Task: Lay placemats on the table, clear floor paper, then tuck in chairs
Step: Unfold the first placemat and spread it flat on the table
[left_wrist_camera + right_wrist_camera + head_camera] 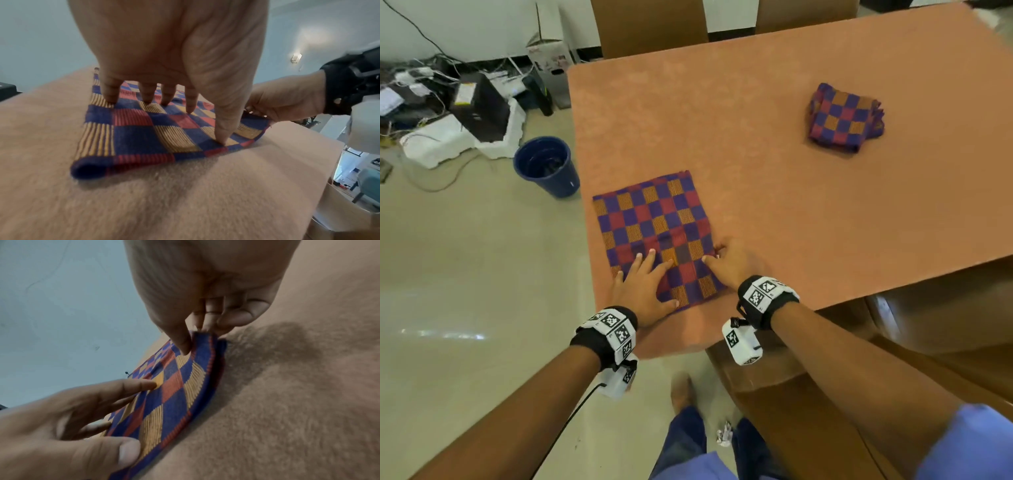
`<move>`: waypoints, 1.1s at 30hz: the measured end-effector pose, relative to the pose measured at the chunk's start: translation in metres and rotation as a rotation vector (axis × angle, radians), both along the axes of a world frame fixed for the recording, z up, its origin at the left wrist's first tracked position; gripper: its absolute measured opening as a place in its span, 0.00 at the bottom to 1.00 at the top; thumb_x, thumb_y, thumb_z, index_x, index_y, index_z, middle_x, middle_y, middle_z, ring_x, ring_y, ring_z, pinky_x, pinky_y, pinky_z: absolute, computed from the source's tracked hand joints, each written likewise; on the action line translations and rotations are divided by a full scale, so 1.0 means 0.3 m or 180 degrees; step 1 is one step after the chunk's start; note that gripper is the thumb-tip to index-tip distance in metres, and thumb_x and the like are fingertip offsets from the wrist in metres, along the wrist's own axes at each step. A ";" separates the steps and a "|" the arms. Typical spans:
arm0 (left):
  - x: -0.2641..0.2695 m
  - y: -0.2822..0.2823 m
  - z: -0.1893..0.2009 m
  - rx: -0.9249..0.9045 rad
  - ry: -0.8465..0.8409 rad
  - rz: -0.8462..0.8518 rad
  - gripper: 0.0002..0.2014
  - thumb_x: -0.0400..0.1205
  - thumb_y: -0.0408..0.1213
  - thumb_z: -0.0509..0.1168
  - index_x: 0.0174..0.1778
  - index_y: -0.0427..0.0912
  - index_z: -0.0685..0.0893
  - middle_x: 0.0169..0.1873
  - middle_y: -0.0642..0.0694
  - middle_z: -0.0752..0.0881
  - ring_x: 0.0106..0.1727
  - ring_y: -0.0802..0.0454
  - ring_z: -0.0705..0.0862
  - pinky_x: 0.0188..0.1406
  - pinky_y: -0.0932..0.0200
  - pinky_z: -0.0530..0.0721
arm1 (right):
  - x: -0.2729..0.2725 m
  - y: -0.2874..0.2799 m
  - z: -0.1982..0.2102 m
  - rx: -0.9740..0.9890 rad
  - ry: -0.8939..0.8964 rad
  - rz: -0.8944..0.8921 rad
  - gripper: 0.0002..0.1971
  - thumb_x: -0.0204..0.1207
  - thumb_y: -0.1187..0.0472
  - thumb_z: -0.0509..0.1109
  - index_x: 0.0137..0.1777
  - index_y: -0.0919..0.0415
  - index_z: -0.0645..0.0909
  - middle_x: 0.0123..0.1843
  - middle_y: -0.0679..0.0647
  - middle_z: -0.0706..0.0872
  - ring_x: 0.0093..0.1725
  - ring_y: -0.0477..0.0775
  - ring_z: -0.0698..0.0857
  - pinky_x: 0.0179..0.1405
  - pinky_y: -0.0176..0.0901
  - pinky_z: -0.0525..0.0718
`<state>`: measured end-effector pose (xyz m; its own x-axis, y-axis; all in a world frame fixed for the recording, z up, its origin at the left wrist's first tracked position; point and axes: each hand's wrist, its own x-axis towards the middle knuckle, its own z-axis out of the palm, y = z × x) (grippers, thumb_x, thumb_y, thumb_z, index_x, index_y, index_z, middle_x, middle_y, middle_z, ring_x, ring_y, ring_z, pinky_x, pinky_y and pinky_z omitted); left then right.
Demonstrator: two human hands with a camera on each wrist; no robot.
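Observation:
A checked blue, red and orange placemat (pixel 654 226) lies folded near the table's front left corner, on the orange tablecloth (pixel 774 120). My left hand (pixel 643 284) presses flat on its near part with fingers spread (pixel 191 104). My right hand (pixel 729 263) pinches the placemat's right edge (pixel 197 344) between thumb and fingers, lifting that edge slightly. The same placemat (pixel 139 129) shows in the left wrist view with a rolled fold at its near edge. A pile of folded placemats (pixel 844 118) sits at the far right of the table.
A crumpled paper (pixel 724 435) lies on the floor by my legs. A brown chair (pixel 808 394) stands at the table's near right, two more chair backs (pixel 650 27) at the far side. A blue bin (pixel 546 166) and cluttered cables and foam (pixel 448 113) sit left.

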<state>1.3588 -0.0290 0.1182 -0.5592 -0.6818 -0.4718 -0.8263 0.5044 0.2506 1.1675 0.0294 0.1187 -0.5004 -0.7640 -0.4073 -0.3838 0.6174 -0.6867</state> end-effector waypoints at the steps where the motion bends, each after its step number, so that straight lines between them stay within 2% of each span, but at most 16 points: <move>1: 0.006 0.004 0.002 -0.0010 0.0022 0.0016 0.43 0.72 0.62 0.69 0.81 0.61 0.56 0.85 0.51 0.46 0.85 0.47 0.45 0.80 0.33 0.54 | 0.008 -0.012 -0.005 -0.0035 0.0111 -0.0014 0.06 0.75 0.57 0.74 0.44 0.55 0.79 0.36 0.45 0.80 0.36 0.47 0.79 0.39 0.39 0.73; 3: 0.002 0.014 0.004 -0.0027 0.0031 0.0052 0.46 0.70 0.65 0.69 0.81 0.61 0.55 0.85 0.51 0.46 0.85 0.47 0.45 0.81 0.33 0.53 | 0.016 -0.019 -0.007 -0.0115 0.0299 -0.0088 0.10 0.73 0.57 0.75 0.52 0.55 0.80 0.43 0.50 0.84 0.41 0.49 0.81 0.41 0.40 0.75; 4: 0.001 0.020 0.004 -0.0039 0.0018 0.0073 0.47 0.68 0.66 0.69 0.81 0.61 0.54 0.85 0.50 0.46 0.85 0.47 0.45 0.81 0.33 0.52 | 0.023 -0.021 -0.013 -0.0158 0.0371 -0.0096 0.11 0.72 0.57 0.75 0.52 0.54 0.80 0.45 0.51 0.85 0.43 0.52 0.83 0.42 0.43 0.78; 7: -0.010 0.053 -0.002 -0.0067 -0.0045 0.0118 0.50 0.67 0.67 0.69 0.81 0.62 0.51 0.85 0.49 0.45 0.85 0.46 0.43 0.80 0.31 0.51 | 0.035 -0.013 -0.022 -0.0174 0.0609 0.0023 0.05 0.72 0.56 0.74 0.42 0.49 0.78 0.37 0.49 0.84 0.40 0.54 0.85 0.38 0.44 0.80; 10: -0.024 0.092 -0.005 -0.0208 0.0058 0.0315 0.47 0.69 0.64 0.69 0.81 0.60 0.52 0.85 0.47 0.48 0.85 0.46 0.45 0.80 0.30 0.51 | 0.029 0.003 0.006 -0.0441 0.0480 0.0080 0.06 0.75 0.59 0.71 0.40 0.54 0.76 0.28 0.47 0.76 0.32 0.51 0.78 0.34 0.39 0.73; 12: -0.034 0.116 -0.002 -0.0411 0.0164 0.0422 0.44 0.72 0.60 0.68 0.81 0.58 0.55 0.84 0.45 0.53 0.85 0.45 0.50 0.80 0.30 0.53 | 0.001 0.007 0.033 -0.0582 0.0210 0.0022 0.05 0.78 0.61 0.69 0.43 0.56 0.75 0.30 0.48 0.74 0.31 0.46 0.75 0.29 0.27 0.70; 13: -0.041 0.124 0.005 -0.0514 0.0216 0.0468 0.42 0.73 0.58 0.68 0.81 0.56 0.56 0.83 0.45 0.56 0.84 0.44 0.53 0.79 0.30 0.55 | -0.020 0.005 0.047 -0.0638 0.0074 0.0034 0.05 0.79 0.61 0.68 0.45 0.56 0.75 0.31 0.49 0.76 0.30 0.45 0.75 0.28 0.26 0.71; 15: -0.058 0.134 0.030 -0.0652 0.0336 0.0563 0.39 0.73 0.51 0.68 0.80 0.54 0.59 0.81 0.45 0.62 0.82 0.44 0.60 0.78 0.30 0.58 | -0.082 0.004 0.073 -0.0844 -0.0132 0.0014 0.06 0.78 0.60 0.69 0.43 0.54 0.74 0.33 0.53 0.79 0.32 0.49 0.78 0.30 0.32 0.73; 16: -0.075 0.148 0.047 -0.0706 0.0423 0.0614 0.38 0.72 0.48 0.68 0.79 0.53 0.62 0.80 0.46 0.65 0.80 0.43 0.63 0.77 0.30 0.60 | -0.131 0.020 0.083 -0.0970 -0.0211 -0.0057 0.07 0.78 0.59 0.70 0.42 0.52 0.74 0.32 0.52 0.79 0.34 0.51 0.80 0.34 0.39 0.75; 18: -0.081 0.142 0.074 -0.0809 0.0621 0.0750 0.34 0.69 0.44 0.66 0.75 0.52 0.69 0.75 0.47 0.71 0.75 0.42 0.69 0.74 0.30 0.64 | -0.210 0.032 0.098 -0.1098 -0.0325 -0.0260 0.10 0.77 0.60 0.70 0.39 0.49 0.73 0.32 0.50 0.80 0.37 0.52 0.81 0.38 0.46 0.77; 21: -0.065 0.120 0.097 -0.0992 0.0871 0.0837 0.32 0.66 0.44 0.57 0.70 0.53 0.77 0.69 0.47 0.78 0.68 0.40 0.75 0.69 0.35 0.69 | -0.331 0.050 0.117 -0.1067 -0.0332 -0.0571 0.11 0.77 0.62 0.70 0.37 0.48 0.73 0.33 0.49 0.81 0.37 0.51 0.82 0.41 0.47 0.78; 24: -0.109 0.133 0.118 -0.1143 0.1119 0.0700 0.27 0.70 0.44 0.56 0.66 0.56 0.82 0.66 0.48 0.81 0.65 0.40 0.77 0.63 0.38 0.72 | -0.492 0.109 0.138 -0.1014 -0.0229 -0.0635 0.11 0.77 0.63 0.70 0.38 0.49 0.74 0.33 0.48 0.82 0.37 0.48 0.83 0.44 0.47 0.79; 27: -0.174 0.151 0.123 -0.1318 0.1145 0.0360 0.24 0.72 0.44 0.54 0.62 0.57 0.85 0.61 0.50 0.84 0.62 0.42 0.79 0.55 0.43 0.72 | -0.604 0.168 0.148 -0.0946 -0.0061 -0.0477 0.10 0.77 0.64 0.70 0.39 0.50 0.75 0.30 0.47 0.79 0.33 0.45 0.80 0.40 0.42 0.76; 29: -0.215 0.162 0.128 -0.1414 0.1150 0.0276 0.25 0.70 0.44 0.51 0.56 0.56 0.88 0.56 0.51 0.87 0.59 0.43 0.80 0.51 0.46 0.69 | -0.678 0.213 0.138 -0.0907 0.0126 -0.0494 0.07 0.77 0.64 0.69 0.43 0.51 0.76 0.29 0.48 0.76 0.33 0.49 0.78 0.37 0.40 0.75; 31: -0.251 0.168 0.130 -0.1422 0.1114 0.0334 0.23 0.69 0.41 0.52 0.49 0.55 0.91 0.51 0.53 0.88 0.57 0.43 0.80 0.49 0.48 0.67 | -0.766 0.265 0.117 -0.0751 0.0376 -0.0650 0.04 0.77 0.61 0.69 0.48 0.53 0.78 0.31 0.50 0.78 0.39 0.55 0.81 0.42 0.45 0.78; 33: -0.272 0.176 0.125 -0.1394 0.1040 0.0400 0.22 0.70 0.39 0.54 0.49 0.55 0.91 0.50 0.54 0.89 0.56 0.43 0.79 0.49 0.47 0.68 | -0.836 0.318 0.090 -0.0367 0.0631 -0.0764 0.09 0.76 0.59 0.70 0.55 0.56 0.80 0.42 0.55 0.84 0.49 0.59 0.83 0.52 0.51 0.81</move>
